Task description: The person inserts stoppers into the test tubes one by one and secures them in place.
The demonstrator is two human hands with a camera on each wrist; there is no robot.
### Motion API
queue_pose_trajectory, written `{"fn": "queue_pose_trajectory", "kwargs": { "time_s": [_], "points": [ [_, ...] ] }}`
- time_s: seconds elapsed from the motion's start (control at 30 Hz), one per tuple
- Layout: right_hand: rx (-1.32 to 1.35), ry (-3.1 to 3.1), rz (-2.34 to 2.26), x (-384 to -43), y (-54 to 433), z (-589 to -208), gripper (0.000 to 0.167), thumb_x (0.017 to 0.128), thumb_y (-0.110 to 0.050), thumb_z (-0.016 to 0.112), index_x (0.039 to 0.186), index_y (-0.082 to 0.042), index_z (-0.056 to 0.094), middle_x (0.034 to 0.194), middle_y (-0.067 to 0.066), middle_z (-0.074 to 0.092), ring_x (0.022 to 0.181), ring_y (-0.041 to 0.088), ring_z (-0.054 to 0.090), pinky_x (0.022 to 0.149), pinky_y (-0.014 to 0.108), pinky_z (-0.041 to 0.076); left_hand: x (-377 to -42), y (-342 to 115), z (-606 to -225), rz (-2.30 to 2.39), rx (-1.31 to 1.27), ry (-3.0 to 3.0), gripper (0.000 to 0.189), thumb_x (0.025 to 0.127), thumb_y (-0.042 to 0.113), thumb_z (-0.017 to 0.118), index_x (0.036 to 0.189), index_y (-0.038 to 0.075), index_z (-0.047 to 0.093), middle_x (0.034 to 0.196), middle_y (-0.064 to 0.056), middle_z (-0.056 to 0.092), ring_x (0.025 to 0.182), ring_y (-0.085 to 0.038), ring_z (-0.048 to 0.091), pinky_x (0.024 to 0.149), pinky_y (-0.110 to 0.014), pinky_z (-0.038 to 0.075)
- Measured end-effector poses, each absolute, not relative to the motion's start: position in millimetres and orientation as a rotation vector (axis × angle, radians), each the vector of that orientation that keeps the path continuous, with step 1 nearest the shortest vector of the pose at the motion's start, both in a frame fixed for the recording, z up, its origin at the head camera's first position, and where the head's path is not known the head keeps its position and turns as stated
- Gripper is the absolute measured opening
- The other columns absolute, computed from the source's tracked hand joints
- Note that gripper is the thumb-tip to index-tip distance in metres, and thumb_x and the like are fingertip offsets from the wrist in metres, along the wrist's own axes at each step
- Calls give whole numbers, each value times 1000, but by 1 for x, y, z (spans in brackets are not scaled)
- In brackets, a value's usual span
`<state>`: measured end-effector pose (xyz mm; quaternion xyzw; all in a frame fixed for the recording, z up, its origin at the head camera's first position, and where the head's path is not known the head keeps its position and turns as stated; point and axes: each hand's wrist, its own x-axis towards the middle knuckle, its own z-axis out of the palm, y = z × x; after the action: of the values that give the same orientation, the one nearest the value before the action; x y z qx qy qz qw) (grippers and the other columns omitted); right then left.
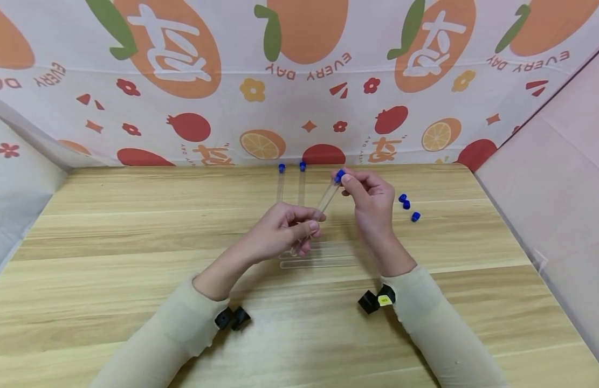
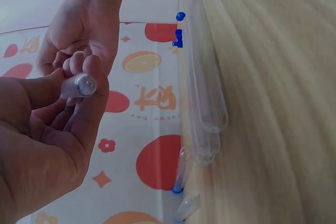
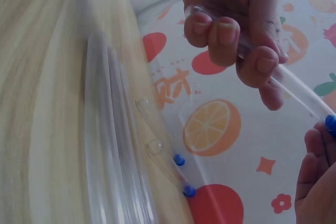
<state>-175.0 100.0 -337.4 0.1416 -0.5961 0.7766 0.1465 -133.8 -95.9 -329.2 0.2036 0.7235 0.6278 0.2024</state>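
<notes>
A clear test tube (image 1: pixel 329 196) slants up over the table, its rounded end low and its mouth toward the upper right. My left hand (image 1: pixel 288 230) grips it by the lower part, thumb and fingers around the glassy wall. At the top, a blue cap (image 1: pixel 339 175) sits at the tube's mouth, pinched between the thumb and fingers of my right hand (image 1: pixel 375 203). The left wrist view shows the tube's rounded end (image 2: pixel 85 84) facing the camera. Below the hands, several uncapped tubes (image 3: pixel 105 129) lie side by side on the table, partly hidden by my left hand in the head view.
Two tubes with blue caps (image 1: pixel 282 168) lie at the back of the wooden table (image 1: pixel 134 231), near the fruit-printed cloth (image 1: pixel 289 108). Three loose blue caps (image 1: pixel 415 216) lie to the right of my right hand. Black wrist cameras (image 1: pixel 369 302) hang at both sleeves.
</notes>
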Motion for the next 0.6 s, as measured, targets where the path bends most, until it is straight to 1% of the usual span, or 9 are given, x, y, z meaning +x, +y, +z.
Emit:
{"fn": "queue_pose_trajectory", "kwargs": {
  "time_s": [0.03,0.2,0.27,0.43,0.6],
  "points": [
    [414,-1730,2229,-175,100,-337,9,95,-5,65,89,-5,72,91,6,77,89,17,73,72,25,53,-134,-97,-329,1736,578,2041,26,103,6,52,124,-6,63,84,-13,66,61,-21,60,54,-33,56],
    [444,-1818,2194,-178,105,-336,9,95,-6,65,89,-3,72,97,19,75,86,18,71,72,25,54,-134,-99,-324,1641,599,2131,26,103,6,53,124,-6,64,82,-13,66,62,-23,61,55,-33,56],
    [454,-1865,2176,-179,107,-335,9,95,-7,66,90,-1,72,97,16,76,86,17,71,73,25,54,-134,-100,-322,1602,596,2163,27,103,6,53,124,-5,64,83,-15,66,62,-22,61,55,-34,56],
    [499,-1951,2154,-181,114,-331,11,95,-4,64,89,2,71,91,-2,78,89,16,73,76,24,55,-134,-100,-319,1550,590,2200,25,102,4,53,122,-4,65,82,-17,66,60,-22,60,54,-35,55],
    [572,-2041,2114,-183,120,-329,11,95,-6,64,89,0,72,90,0,77,92,18,74,88,30,57,-134,-100,-320,1521,598,2223,23,102,4,53,118,-4,67,81,-17,66,59,-23,60,53,-37,55]
  ]
}}
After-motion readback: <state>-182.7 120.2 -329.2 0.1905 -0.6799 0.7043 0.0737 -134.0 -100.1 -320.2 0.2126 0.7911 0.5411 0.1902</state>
